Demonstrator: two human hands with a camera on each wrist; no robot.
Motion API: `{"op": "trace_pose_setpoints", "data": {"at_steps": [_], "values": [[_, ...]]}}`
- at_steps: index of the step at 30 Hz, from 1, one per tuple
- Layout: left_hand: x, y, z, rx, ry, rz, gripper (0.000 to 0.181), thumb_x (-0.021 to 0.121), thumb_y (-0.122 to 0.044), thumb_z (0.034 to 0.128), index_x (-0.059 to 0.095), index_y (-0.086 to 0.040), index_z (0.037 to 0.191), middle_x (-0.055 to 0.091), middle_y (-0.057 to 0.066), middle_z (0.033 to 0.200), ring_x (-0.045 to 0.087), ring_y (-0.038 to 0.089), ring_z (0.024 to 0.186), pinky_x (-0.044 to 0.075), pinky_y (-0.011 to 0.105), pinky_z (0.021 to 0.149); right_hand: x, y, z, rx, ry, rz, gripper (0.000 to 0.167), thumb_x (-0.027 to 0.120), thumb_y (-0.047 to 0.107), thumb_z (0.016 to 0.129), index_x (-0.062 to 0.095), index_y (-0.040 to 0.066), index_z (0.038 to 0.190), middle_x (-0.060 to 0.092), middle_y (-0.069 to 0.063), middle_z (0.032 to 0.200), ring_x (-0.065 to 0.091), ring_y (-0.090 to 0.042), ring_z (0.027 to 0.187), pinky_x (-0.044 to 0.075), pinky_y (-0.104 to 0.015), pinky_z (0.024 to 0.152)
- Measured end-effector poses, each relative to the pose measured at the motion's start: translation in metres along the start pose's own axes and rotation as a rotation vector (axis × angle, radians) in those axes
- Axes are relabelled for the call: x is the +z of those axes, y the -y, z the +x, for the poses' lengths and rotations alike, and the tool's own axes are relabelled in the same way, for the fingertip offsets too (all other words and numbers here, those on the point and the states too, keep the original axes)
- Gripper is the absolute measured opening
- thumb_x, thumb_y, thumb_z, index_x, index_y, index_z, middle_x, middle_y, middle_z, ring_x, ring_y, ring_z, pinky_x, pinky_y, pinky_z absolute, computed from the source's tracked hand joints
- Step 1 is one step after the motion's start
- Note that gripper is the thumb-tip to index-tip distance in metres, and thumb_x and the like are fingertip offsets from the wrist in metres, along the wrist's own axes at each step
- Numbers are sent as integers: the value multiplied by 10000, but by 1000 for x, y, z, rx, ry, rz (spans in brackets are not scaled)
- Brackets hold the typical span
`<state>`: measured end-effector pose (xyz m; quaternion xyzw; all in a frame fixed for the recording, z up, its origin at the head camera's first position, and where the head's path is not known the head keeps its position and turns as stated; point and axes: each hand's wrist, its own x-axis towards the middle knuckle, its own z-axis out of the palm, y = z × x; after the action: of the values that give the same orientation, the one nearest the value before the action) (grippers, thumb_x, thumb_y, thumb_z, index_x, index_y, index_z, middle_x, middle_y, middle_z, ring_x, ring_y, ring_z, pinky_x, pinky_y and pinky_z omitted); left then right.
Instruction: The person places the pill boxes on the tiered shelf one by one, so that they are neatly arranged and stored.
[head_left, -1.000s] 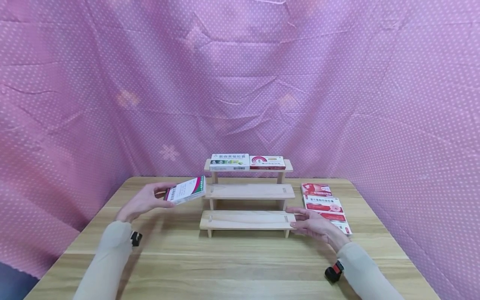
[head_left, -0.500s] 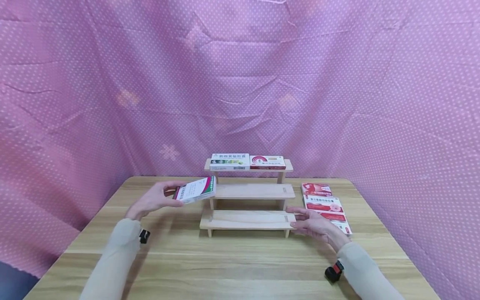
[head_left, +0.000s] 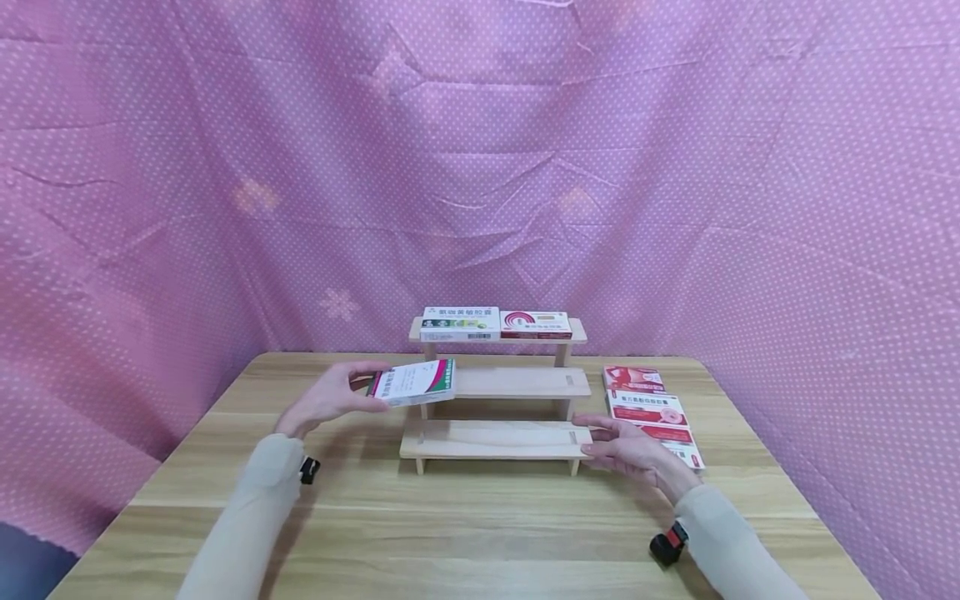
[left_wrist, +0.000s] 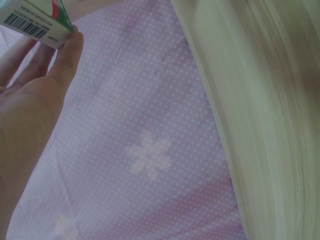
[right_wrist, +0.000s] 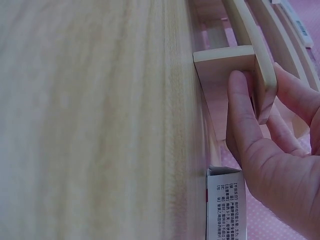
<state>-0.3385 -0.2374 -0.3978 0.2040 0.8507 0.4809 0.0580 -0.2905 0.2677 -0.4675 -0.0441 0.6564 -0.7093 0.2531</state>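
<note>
In the head view my left hand [head_left: 337,396] pinches a white medicine box [head_left: 412,382] with green and magenta corners by its left end. The box reaches over the left end of the middle step of a three-tier wooden display stand [head_left: 495,442]; whether it touches the step cannot be told. One end of the box [left_wrist: 37,22], with a barcode, shows in the left wrist view. My right hand [head_left: 633,450] holds the right end of the stand's bottom step. In the right wrist view, the fingers [right_wrist: 245,115] lie on both faces of that board.
On the top step lie a white-and-green medicine box [head_left: 459,323] and a red-and-white box [head_left: 535,324]. Several red-and-white boxes [head_left: 645,408] lie on the wooden table [head_left: 450,533] right of the stand. A pink dotted cloth [head_left: 480,167] hangs behind.
My left hand has carried the medicine box to the right, over the middle step's left end, and the box has become more level. The right hand and the stand stay in place.
</note>
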Motion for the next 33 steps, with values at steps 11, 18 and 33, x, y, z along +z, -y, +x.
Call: {"op": "trace_pose_setpoints", "data": {"at_steps": [11, 18, 33], "values": [[19, -9, 12, 68, -18, -20, 776, 882, -217, 697, 543, -74, 1380, 579, 125, 1351, 560, 301, 1219, 485, 425, 1049, -2, -1, 2, 7, -5, 0, 630, 649, 32, 917, 382, 58, 1487, 526, -150, 1276, 638, -209, 1070, 538, -378, 999], [31, -17, 20, 65, -36, 11, 801, 891, -274, 684, 541, -108, 1386, 518, 118, 1427, 505, 314, 1296, 388, 511, 1132, -3, -2, 2, 6, -12, -7, 612, 646, 31, 920, 401, 69, 1479, 528, -144, 1266, 635, -205, 1064, 548, -367, 983], [51, -20, 30, 47, -77, -29, 832, 886, -265, 686, 502, -65, 1396, 433, 149, 1495, 410, 367, 1389, 392, 467, 1137, -3, -3, 3, -14, 6, -25, 636, 643, 34, 920, 368, 49, 1494, 503, -166, 1336, 628, -213, 1109, 519, -406, 1023]]}}
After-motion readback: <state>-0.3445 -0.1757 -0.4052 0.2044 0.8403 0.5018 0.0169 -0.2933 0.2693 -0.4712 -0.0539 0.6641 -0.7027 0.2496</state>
